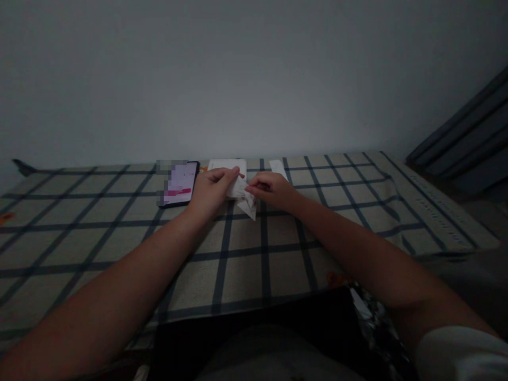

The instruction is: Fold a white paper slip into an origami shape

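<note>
Both of my hands meet over the far middle of a checked cloth [119, 233]. My left hand [212, 188] pinches one side of a small folded white paper [246, 201]. My right hand [272, 189] pinches the other side, fingers closed on it. A pointed corner of the paper hangs down between the hands, just above the cloth. Behind the hands lies a flat white sheet [226, 165], partly hidden by my left hand.
A phone [180, 182] with a lit screen lies left of my left hand. A small white slip [278, 167] rests behind my right hand. A pale wall rises behind the cloth. A dark striped fabric [468, 143] slopes at the right.
</note>
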`<state>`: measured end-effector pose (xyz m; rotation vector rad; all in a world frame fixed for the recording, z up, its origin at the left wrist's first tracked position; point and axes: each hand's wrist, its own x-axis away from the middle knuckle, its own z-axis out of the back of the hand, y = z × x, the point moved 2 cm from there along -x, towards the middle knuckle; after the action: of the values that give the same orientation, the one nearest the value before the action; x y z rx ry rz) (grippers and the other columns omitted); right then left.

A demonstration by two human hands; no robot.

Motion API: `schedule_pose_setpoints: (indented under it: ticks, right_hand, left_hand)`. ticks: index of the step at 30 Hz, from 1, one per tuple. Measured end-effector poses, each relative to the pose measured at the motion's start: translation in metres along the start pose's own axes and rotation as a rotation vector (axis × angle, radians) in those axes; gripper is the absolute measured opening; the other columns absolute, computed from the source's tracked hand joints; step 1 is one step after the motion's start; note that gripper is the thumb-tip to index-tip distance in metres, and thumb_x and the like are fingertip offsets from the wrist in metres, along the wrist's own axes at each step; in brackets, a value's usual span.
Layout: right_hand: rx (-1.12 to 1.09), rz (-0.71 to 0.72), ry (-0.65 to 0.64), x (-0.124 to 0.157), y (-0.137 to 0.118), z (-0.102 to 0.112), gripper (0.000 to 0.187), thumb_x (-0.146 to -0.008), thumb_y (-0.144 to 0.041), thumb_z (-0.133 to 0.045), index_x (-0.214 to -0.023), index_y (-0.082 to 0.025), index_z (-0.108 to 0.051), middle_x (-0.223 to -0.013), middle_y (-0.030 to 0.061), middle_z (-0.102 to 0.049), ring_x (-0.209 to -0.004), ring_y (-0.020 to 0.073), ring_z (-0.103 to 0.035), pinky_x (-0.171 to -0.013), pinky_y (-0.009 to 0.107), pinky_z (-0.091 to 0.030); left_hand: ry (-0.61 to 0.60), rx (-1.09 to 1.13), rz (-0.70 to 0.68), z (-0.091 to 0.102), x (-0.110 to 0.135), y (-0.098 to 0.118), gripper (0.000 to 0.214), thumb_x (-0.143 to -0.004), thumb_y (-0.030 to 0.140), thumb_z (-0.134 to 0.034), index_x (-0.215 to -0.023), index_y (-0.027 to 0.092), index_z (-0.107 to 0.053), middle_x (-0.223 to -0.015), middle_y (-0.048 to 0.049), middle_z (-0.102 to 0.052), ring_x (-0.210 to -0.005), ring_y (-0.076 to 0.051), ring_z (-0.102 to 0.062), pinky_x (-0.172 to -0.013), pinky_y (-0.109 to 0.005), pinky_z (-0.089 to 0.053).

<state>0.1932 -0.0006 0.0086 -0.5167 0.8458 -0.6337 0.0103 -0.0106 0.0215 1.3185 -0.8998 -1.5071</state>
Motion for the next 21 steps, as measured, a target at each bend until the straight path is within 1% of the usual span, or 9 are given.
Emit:
schedule_pose_setpoints:
  ticks: [2,4,8,11,14,16,18,21]
  right_hand:
    - [-0.012,0.0,0.005,0.0001,0.0009,-0.0007,0.032,-0.091,-0.047,-0.059,-0.079,-0.018,-0.063,-0.066,-0.0022,-0.052,-0.06,0.0115,-0.043,-0.059,0.027,-0.033]
    - [-0.027,-0.008,0.01,0.0001,0.0012,-0.0011,0.032,-0.091,-0.048,-0.06,-0.08,-0.018,-0.063,-0.066,-0.0023,-0.052,-0.06,0.0115,-0.042,-0.059,0.027,-0.033]
    - [-0.061,-0.068,0.031,0.0,0.0019,-0.0001,0.032,-0.09,-0.047,-0.059,-0.079,-0.018,-0.063,-0.067,-0.0017,-0.053,-0.061,0.0118,-0.044,-0.059,0.027,-0.033]
    - [-0.062,-0.092,0.047,0.0003,0.0026,0.002,0.031,-0.09,-0.045,-0.058,-0.079,-0.017,-0.063,-0.067,-0.0015,-0.053,-0.062,0.012,-0.044,-0.059,0.027,-0.033]
    - [-0.035,-0.081,0.05,0.0005,0.0036,0.0032,0.031,-0.089,-0.045,-0.059,-0.078,-0.017,-0.063,-0.067,-0.0015,-0.052,-0.062,0.0119,-0.045,-0.059,0.027,-0.032]
    - [-0.041,-0.074,0.054,0.0005,0.0048,0.0033,0.032,-0.09,-0.047,-0.06,-0.079,-0.017,-0.064,-0.068,-0.0015,-0.052,-0.062,0.0118,-0.045,-0.059,0.027,-0.033]
    - [-0.06,-0.062,0.05,0.0006,0.0059,0.0029,0.033,-0.09,-0.048,-0.06,-0.082,-0.017,-0.066,-0.069,-0.0014,-0.053,-0.063,0.0118,-0.045,-0.06,0.027,-0.033]
    - [-0.074,-0.049,0.012,0.0007,0.0071,0.0018,0.032,-0.09,-0.047,-0.06,-0.085,-0.017,-0.068,-0.071,-0.0014,-0.054,-0.064,0.0116,-0.046,-0.061,0.027,-0.034]
  left_hand:
    - [0.01,-0.032,-0.018,0.0005,0.0001,0.0002,0.035,-0.077,0.054,-0.073,-0.075,0.019,-0.076,-0.065,-0.0025,-0.069,-0.057,-0.014,-0.058,-0.052,-0.025,-0.04]
    - [0.005,-0.018,-0.012,-0.0001,-0.0002,-0.0002,0.038,-0.077,0.057,-0.073,-0.077,0.019,-0.076,-0.067,-0.0028,-0.069,-0.058,-0.015,-0.058,-0.053,-0.025,-0.041]
    - [-0.054,0.062,0.012,-0.0025,-0.0009,-0.002,0.046,-0.077,0.064,-0.07,-0.077,0.018,-0.075,-0.072,-0.0039,-0.071,-0.062,-0.015,-0.062,-0.058,-0.026,-0.046]
    - [-0.12,0.024,0.003,-0.0035,-0.0002,-0.0026,0.04,-0.073,0.057,-0.077,-0.08,0.018,-0.076,-0.076,-0.0036,-0.072,-0.066,-0.015,-0.063,-0.063,-0.026,-0.048]
    - [-0.158,-0.017,0.03,-0.0041,0.0016,-0.0009,0.034,-0.072,0.05,-0.081,-0.079,0.018,-0.075,-0.073,-0.0027,-0.072,-0.063,-0.015,-0.062,-0.061,-0.026,-0.048]
    - [-0.16,0.014,0.072,-0.0048,0.0029,0.0016,0.033,-0.072,0.049,-0.08,-0.076,0.017,-0.074,-0.071,-0.0029,-0.071,-0.061,-0.015,-0.061,-0.059,-0.026,-0.048]
    - [-0.153,0.049,0.123,-0.0055,0.0039,0.004,0.032,-0.069,0.048,-0.082,-0.074,0.017,-0.074,-0.069,-0.0032,-0.07,-0.06,-0.015,-0.061,-0.058,-0.027,-0.049]
    - [-0.143,0.055,0.128,-0.0059,0.004,0.0054,0.032,-0.067,0.047,-0.084,-0.074,0.017,-0.074,-0.071,-0.0043,-0.071,-0.06,-0.016,-0.061,-0.058,-0.028,-0.049]
